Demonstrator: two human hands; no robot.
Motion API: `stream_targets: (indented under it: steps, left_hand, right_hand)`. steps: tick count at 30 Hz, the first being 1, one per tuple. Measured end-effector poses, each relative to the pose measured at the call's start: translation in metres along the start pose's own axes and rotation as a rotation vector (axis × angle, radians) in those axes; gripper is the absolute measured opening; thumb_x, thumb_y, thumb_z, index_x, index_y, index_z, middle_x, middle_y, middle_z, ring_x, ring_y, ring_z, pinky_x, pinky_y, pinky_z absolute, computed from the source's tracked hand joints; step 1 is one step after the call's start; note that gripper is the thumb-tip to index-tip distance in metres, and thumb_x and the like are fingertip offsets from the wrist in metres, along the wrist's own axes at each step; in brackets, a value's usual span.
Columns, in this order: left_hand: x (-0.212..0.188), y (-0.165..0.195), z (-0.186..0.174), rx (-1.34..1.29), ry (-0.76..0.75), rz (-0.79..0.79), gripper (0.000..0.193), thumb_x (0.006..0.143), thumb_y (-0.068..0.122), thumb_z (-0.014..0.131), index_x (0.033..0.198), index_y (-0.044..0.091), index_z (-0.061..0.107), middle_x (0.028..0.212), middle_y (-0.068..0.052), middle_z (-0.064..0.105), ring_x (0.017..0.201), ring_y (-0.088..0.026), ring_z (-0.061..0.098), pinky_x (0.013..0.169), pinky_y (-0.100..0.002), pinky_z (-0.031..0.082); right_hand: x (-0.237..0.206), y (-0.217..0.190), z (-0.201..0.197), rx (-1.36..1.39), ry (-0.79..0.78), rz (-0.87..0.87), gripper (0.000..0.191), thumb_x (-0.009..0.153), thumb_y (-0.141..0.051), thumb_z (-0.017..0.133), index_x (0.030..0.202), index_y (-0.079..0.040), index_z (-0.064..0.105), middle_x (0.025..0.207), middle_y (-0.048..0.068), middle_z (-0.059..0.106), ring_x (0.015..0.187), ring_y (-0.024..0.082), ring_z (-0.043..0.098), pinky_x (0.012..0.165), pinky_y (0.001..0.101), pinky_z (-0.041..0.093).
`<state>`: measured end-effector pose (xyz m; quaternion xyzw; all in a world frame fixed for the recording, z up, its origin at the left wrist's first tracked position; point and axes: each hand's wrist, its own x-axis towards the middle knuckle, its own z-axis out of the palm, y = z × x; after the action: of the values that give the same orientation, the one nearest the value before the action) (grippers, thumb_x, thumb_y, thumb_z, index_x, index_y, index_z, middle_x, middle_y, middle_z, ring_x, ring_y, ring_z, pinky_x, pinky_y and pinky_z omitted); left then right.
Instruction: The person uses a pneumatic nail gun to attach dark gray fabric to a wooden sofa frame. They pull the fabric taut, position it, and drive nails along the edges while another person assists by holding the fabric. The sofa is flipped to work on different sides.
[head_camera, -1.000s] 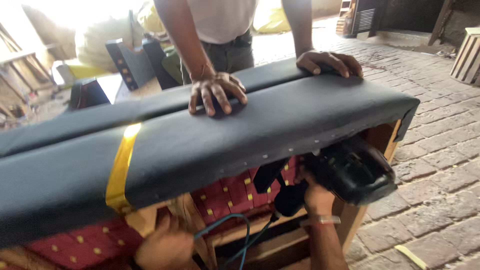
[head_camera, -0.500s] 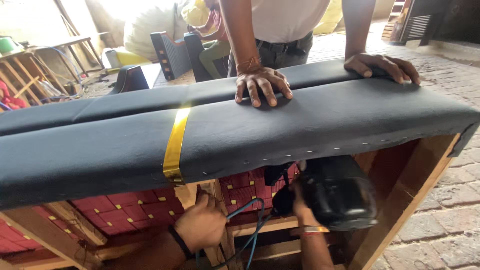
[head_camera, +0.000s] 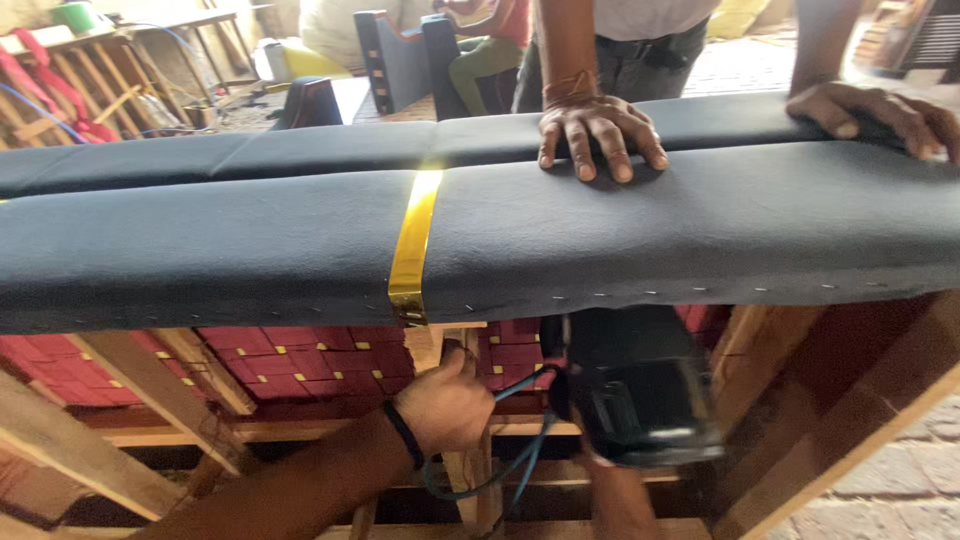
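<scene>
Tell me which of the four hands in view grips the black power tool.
The wearer's right hand, low under the cushion edge, holds the black tool. The left hand grips the wooden frame post; the co-worker's two hands press flat on the dark upholstery.

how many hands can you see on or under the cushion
4: the co-worker's two hands press on top, one mid-cushion, one at far right; the wearer's left hand grips the wooden frame below; the right hand, holding the black staple gun, is mostly hidden.

Your left hand (head_camera: 445, 405): fist closed, wristband on, forearm entering from 7 o'clock.
Your right hand: hidden; wrist rising from 6 o'clock.
</scene>
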<state>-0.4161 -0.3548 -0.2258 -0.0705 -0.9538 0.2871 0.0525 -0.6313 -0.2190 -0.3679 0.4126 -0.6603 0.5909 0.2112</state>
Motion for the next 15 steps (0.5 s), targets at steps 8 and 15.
stream_targets:
  steps: [8,15]
  left_hand:
    - [0.001,0.002,-0.007,-0.049,0.007,-0.025,0.041,0.093,0.032,0.057,0.063,0.009,0.071,0.060,-0.010,0.066,0.074,-0.033,0.066,0.097,-0.050,0.039]
    - [0.007,0.021,0.030,-0.027,0.204,-0.022,0.030,0.084,0.029,0.057,0.071,0.009,0.076,0.069,-0.014,0.069,0.076,-0.030,0.067,0.100,-0.048,0.041]
  right_hand:
    - [-0.013,0.036,0.036,-0.009,-0.028,0.022,0.017,0.093,-0.011,0.062,0.081,-0.003,0.071,0.091,0.011,0.071,0.090,0.026,0.066,0.085,0.0388,0.051]
    - [-0.044,0.000,-0.005,-0.128,0.029,0.089,0.017,0.093,-0.011,0.063,0.082,-0.002,0.071,0.090,0.011,0.071,0.088,0.025,0.066,0.084,0.0374,0.051]
